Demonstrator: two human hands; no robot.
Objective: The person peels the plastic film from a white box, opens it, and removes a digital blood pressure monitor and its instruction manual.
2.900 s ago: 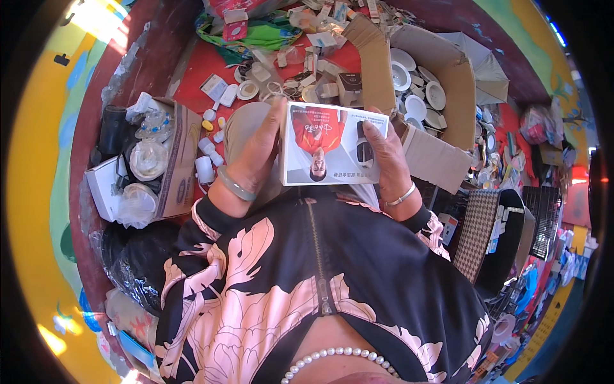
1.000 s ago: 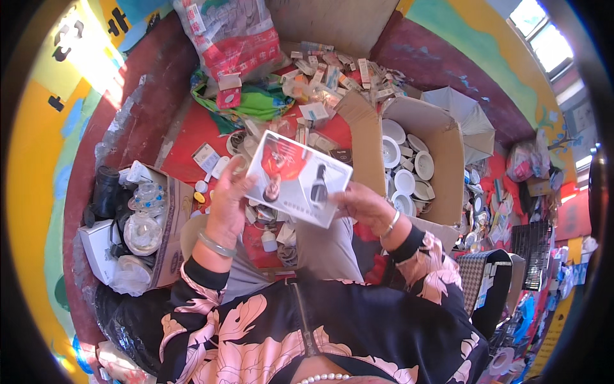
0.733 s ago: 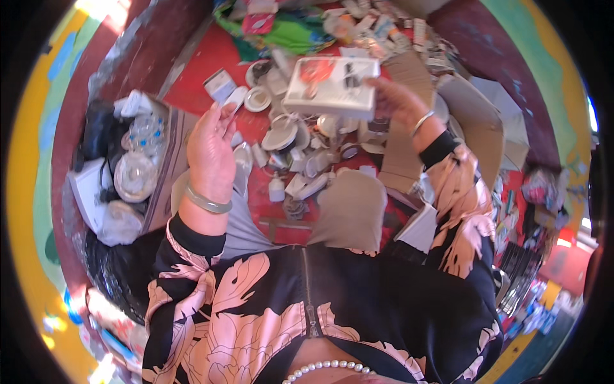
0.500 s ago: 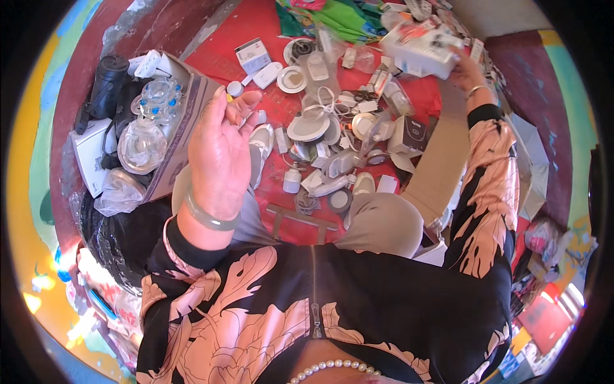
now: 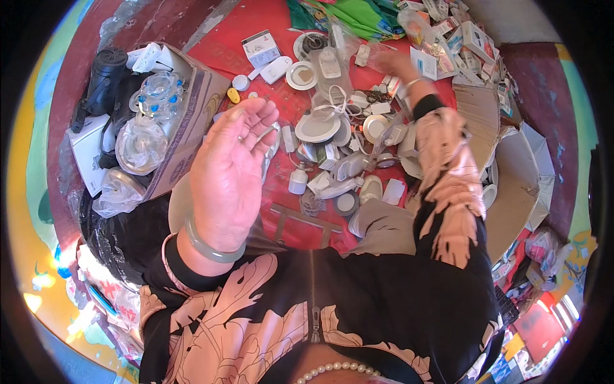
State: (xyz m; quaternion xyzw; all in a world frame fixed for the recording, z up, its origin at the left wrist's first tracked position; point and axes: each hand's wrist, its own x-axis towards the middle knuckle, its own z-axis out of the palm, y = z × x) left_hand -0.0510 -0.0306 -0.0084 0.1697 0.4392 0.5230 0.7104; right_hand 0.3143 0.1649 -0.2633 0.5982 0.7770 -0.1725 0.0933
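Observation:
My left hand (image 5: pixel 231 169) hovers palm up beside the cardboard box on the left, its fingers loosely curled and apart, with nothing in it. My right hand (image 5: pixel 395 66) is over the far right part of the heap and smeared by motion, so its fingers do not show clearly. Below it lie small dark and white electrical parts (image 5: pixel 377 96). Between my hands spreads a heap with round white lamp panels (image 5: pixel 318 128), a white bulb (image 5: pixel 298 179) and a ring-shaped downlight (image 5: pixel 301 75). A white-and-blue small box (image 5: pixel 260 48) lies beyond my left hand.
At left stands a cardboard box (image 5: pixel 185 137) holding clear plastic-wrapped items (image 5: pixel 142 146) and a black cylinder (image 5: pixel 110 67). An open cardboard carton (image 5: pixel 517 185) sits at right. Small packages (image 5: pixel 448 54) pile up at the far right, beside a green bag (image 5: pixel 364 19).
My right hand has moved left and no longer shows the white package it held; a white box now lies on the far right pile. My left hand has shifted slightly right.

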